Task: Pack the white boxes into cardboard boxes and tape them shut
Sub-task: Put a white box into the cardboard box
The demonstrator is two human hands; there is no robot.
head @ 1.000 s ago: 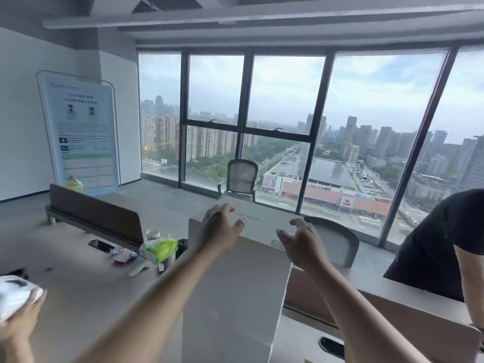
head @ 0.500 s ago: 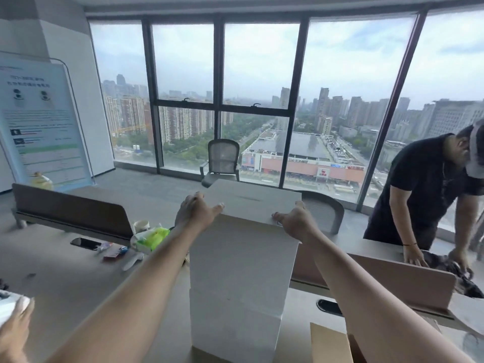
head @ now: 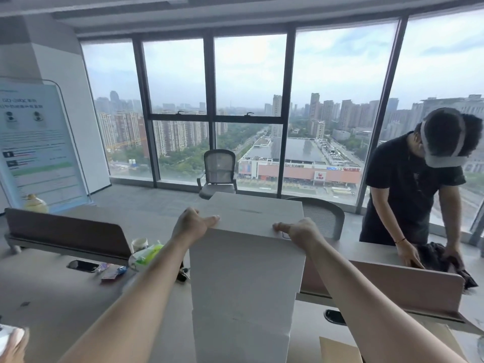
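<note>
A tall stack of white boxes stands on the desk in front of me; the top white box rests on a lower one. My left hand grips the top box at its near left corner, thumb lying along the top edge, fingers hidden round the side. At the near right corner my right hand holds the same box, thumb on top. A brown cardboard box flap shows at the bottom right, partly behind my right arm.
Another person bends over the desk at right, handling a dark cloth. Desk dividers run left and right. A phone, a cup and a green-and-white bag lie left of the stack. Someone's hand shows at the bottom left.
Both my hands came down from above the stack onto the top box's near corners. My view swung right, bringing the other person fully into sight.
</note>
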